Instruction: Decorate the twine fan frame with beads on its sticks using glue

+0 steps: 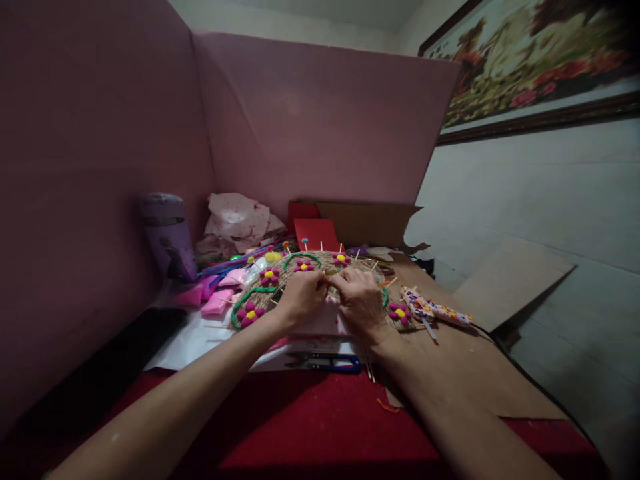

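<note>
My left hand (306,291) and my right hand (361,300) meet over the middle of a twine-covered arch (327,259). The fingers of both hands are closed, almost touching tip to tip; whatever is between them is hidden. Magenta flowers with yellow centres, such as the one at the left end (250,314), sit on the twine along with green wavy strands (256,291). Several thin wooden sticks poke out around the arch's outer edge. Below my hands is a pale sheet with pink spots, and thread snips (330,362) with a blue handle lie in front.
A purple tumbler (170,240) stands at the left, near pink packets (218,302) and a crumpled plastic bag (240,220). Right of the arch, a flower-patterned tool (435,309) shaped like a glue gun lies on cardboard (465,367). Pink panels (320,120) rise behind and left.
</note>
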{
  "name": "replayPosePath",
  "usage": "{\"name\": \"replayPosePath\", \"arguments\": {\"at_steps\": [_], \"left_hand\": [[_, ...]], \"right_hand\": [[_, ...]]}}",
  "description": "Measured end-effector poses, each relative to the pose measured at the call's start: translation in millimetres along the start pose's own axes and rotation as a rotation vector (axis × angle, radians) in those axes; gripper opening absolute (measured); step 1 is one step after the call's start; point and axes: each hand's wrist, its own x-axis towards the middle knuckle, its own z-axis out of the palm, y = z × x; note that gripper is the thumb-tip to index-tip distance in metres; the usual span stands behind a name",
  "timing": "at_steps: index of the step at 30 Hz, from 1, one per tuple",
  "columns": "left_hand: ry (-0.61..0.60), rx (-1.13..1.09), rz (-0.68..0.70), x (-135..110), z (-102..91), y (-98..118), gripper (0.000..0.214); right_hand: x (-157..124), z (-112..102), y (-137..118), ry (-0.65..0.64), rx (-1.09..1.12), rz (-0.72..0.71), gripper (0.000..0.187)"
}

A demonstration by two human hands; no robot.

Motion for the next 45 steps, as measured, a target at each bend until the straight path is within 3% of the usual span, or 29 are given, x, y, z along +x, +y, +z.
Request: {"name": "replayPosePath", "arguments": {"at_steps": [4, 11, 15, 19, 26, 31, 34, 40, 43, 45], "left_hand": [[-0.006, -0.076, 0.003, 2.6, -3.4, 2.0, 0.018], [0.043, -0.607, -0.301, 2.7, 0.0, 8.8, 0.013], [0.13, -0.77, -0.397, -0.9, 9.5, 10.8, 0.011], [0.159, -0.688, -0.353, -1.3, 14.3, 8.7, 0.012], [0.075, -0.138, -0.08, 0.6, 6.3, 2.2, 0.016], [-0.012, 0.076, 0.028, 0.0, 0.6, 1.0, 0.019], [-0.028, -0.063, -0.03, 2.4, -2.1, 1.4, 0.015], [0.02, -0.631, -0.325, 3.4, 2.6, 6.0, 0.015], [0.109, -0.704, -0.365, 1.6, 10.4, 4.9, 0.013], [0.166, -0.63, -0.337, 0.4, 14.7, 2.5, 0.011]], "right_hand": [[-0.8, 3.7, 3.2, 0.013, 0.107, 0.043, 0.015], [-2.5, 9.3, 0.5, 0.09, 0.348, 0.1, 0.016], [-4.2, 13.5, -5.3, 0.114, 0.386, 0.103, 0.016], [-5.4, 13.1, -4.5, 0.093, 0.306, 0.126, 0.016], [-0.9, -1.2, 1.8, 0.009, -0.016, 0.018, 0.013], [1.1, -0.7, 4.5, -0.025, 0.009, -0.016, 0.014], [0.5, 4.3, 6.4, -0.007, 0.138, 0.026, 0.013], [-3.2, 16.0, 0.6, 0.054, 0.366, 0.123, 0.014], [-5.3, 19.0, -4.8, 0.062, 0.378, 0.138, 0.014], [-6.3, 18.2, -6.7, 0.048, 0.331, 0.146, 0.015]]}}
